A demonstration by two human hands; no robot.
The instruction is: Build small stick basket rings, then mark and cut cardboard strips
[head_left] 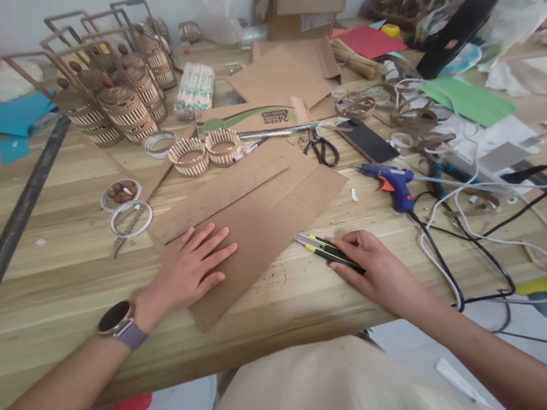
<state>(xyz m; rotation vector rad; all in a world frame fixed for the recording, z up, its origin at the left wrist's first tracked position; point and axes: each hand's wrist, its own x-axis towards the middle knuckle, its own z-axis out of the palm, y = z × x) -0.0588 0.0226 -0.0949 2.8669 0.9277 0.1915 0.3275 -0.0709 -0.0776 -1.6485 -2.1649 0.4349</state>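
My left hand (195,265) lies flat with fingers spread on a sheet of brown cardboard (266,226). A narrower cardboard strip (222,198) rests along the sheet's far left side, just beyond my fingertips. My right hand (369,266) is closed around a black and yellow utility knife (333,251) at the table's near side. The knife lies low over the wood, its tip pointing left at the sheet's right edge. Whether the tip touches the cardboard I cannot tell.
A blue hot glue gun (394,182) with tangled cords lies right, near a black phone (368,140) and black-handled scissors (321,149). Two small slatted rings (189,157) and tape rolls (131,219) stand beyond my left hand. Several lantern-like wooden pieces (127,110) stand back left.
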